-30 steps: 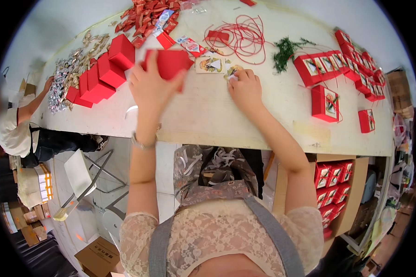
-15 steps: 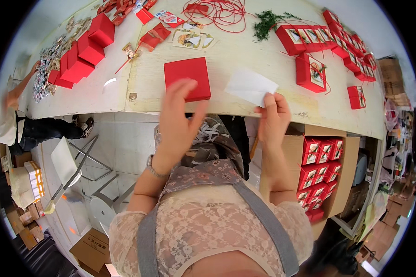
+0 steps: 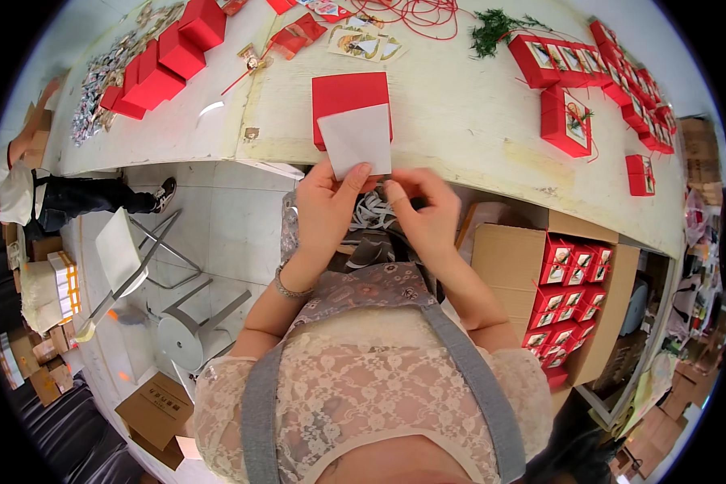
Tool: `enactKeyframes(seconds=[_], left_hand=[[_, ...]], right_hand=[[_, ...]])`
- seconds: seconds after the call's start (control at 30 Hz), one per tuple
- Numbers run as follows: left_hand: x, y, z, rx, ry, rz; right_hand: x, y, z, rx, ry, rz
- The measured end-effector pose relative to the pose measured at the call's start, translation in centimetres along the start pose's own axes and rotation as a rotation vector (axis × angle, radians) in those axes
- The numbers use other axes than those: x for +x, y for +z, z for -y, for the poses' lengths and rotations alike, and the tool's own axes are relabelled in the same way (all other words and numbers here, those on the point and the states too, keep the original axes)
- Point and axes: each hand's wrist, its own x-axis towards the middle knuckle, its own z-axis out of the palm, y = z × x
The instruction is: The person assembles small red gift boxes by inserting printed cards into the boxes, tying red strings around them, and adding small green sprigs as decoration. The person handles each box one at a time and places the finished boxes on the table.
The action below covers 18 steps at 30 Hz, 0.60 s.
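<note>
A folded-looking white sheet of paper point(image 3: 356, 139) is pinched along its lower edge between the thumb and fingers of my left hand point(image 3: 328, 206). It stands slightly raised in front of a closed red box point(image 3: 351, 89) at the table's near edge and covers part of it. My right hand point(image 3: 427, 211) is closed beside the paper's lower right corner, its thumb and forefinger drawn together. Its fingers are partly smeared by motion, and I cannot make out what lies between them.
Red boxes point(image 3: 160, 71) and small wrapped pieces point(image 3: 113, 77) lie at left. Red cord point(image 3: 419, 14), greenery point(image 3: 492, 34) and printed cards point(image 3: 365, 45) lie farther back. Decorated boxes point(image 3: 566, 121) stand at right; a carton point(image 3: 508, 262) below holds more. A person point(image 3: 24, 189) is at far left.
The white paper has moved left from over the table to in front of the red box. My left hand has taken hold of it; my right hand has come in beside it.
</note>
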Motion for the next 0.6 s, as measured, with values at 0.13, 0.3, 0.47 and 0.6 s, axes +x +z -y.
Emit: enactKeyframes(seconds=[0.13, 0.3, 0.47, 0.6], left_hand=[[0.2, -0.2, -1.3, -0.021, -0.117, 0.044], [-0.3, -0.2, -1.2, -0.065, -0.026, 0.117], [-0.7, -0.4, -0.8, 0.218, 0.053, 0.091], [-0.8, -0.4, -1.2, 0.337, 0.075, 0.105]], right_hand=[[1.5, -0.8, 0.7, -0.395, -0.697, -0.114], [2.5, -1.4, 0.9, -0.572, -0.776, 0.007], [2.6, -1.3, 0.8, -0.604, -0.779, 0.041], [2.9, -1.0, 0.8, -0.584, -0.745, 0.038]])
